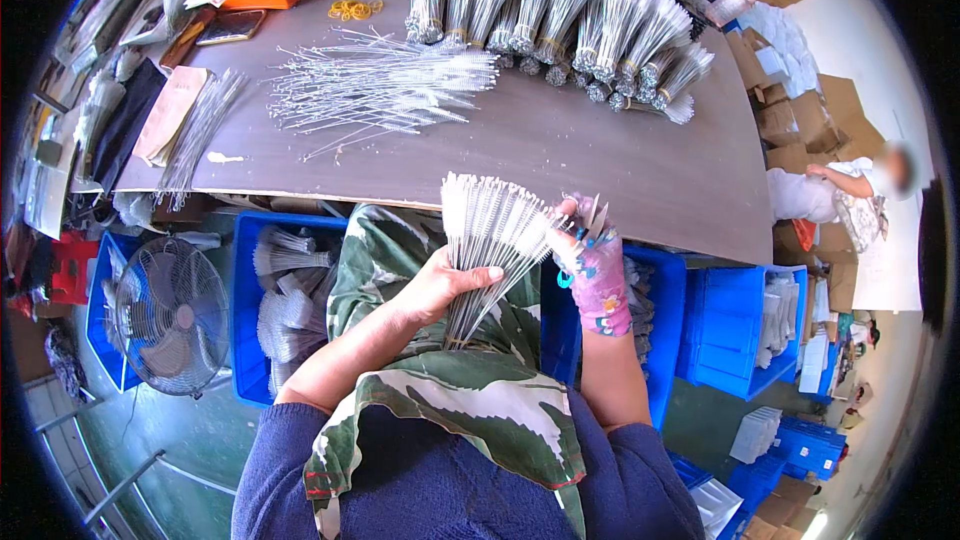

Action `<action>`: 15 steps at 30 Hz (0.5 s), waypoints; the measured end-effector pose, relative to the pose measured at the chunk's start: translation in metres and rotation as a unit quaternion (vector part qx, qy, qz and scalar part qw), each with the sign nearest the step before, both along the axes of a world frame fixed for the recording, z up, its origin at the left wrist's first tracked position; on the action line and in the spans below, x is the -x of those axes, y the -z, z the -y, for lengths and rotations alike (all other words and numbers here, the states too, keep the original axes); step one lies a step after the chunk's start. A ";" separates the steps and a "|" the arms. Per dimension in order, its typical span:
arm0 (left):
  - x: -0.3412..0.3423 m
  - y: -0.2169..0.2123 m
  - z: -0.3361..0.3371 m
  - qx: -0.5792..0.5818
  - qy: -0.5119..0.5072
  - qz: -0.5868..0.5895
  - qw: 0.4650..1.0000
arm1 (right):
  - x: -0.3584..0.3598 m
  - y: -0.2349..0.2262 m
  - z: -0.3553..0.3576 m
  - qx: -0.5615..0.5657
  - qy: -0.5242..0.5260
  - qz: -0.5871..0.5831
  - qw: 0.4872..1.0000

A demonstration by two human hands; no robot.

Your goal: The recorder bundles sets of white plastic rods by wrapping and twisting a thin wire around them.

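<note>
My left hand [437, 285] is wrapped round a fanned bundle of thin wire brushes [495, 220] with white bristles. The bristle ends point up and the bare wire stems run down over the camouflage apron [400, 235] on my lap. At the bundle's right edge is my right hand [592, 240], in a pink and blue patterned glove, its fingers closed round small scissors [597, 214]. The metal blades stick up past the fingers, and a blue handle loop shows below. The right fingertips are close to the outermost brush tip; whether they pinch it I cannot tell.
Across the table [400, 155] lie a loose pile of brushes [385, 85] and a row of tied brush bundles [560, 15]. Yellow rubber bands [355, 9] sit behind. Blue crates [245, 310] stand below, beside a fan [170, 315]. Another person [835, 190] is at the right.
</note>
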State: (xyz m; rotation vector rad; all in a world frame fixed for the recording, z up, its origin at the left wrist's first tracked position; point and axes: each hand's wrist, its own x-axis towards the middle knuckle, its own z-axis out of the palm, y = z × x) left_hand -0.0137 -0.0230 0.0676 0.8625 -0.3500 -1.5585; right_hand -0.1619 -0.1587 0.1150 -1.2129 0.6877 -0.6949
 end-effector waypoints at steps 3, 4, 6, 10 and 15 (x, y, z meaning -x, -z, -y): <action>0.004 0.002 0.000 0.026 -0.014 -0.005 1.000 | -0.001 -0.010 -0.003 -0.030 0.001 0.002 1.000; 0.005 0.003 0.000 0.027 -0.015 -0.007 0.999 | -0.001 -0.018 -0.004 -0.032 -0.009 -0.007 0.999; 0.007 0.006 0.001 0.032 -0.012 -0.005 0.999 | 0.001 -0.019 -0.002 -0.040 -0.022 -0.046 0.998; 0.014 0.003 0.000 0.022 0.003 -0.028 0.999 | 0.006 -0.010 0.008 0.075 -0.009 -0.041 0.996; 0.017 0.004 -0.002 0.014 -0.002 -0.043 0.999 | 0.006 -0.027 0.004 0.048 -0.005 -0.058 0.997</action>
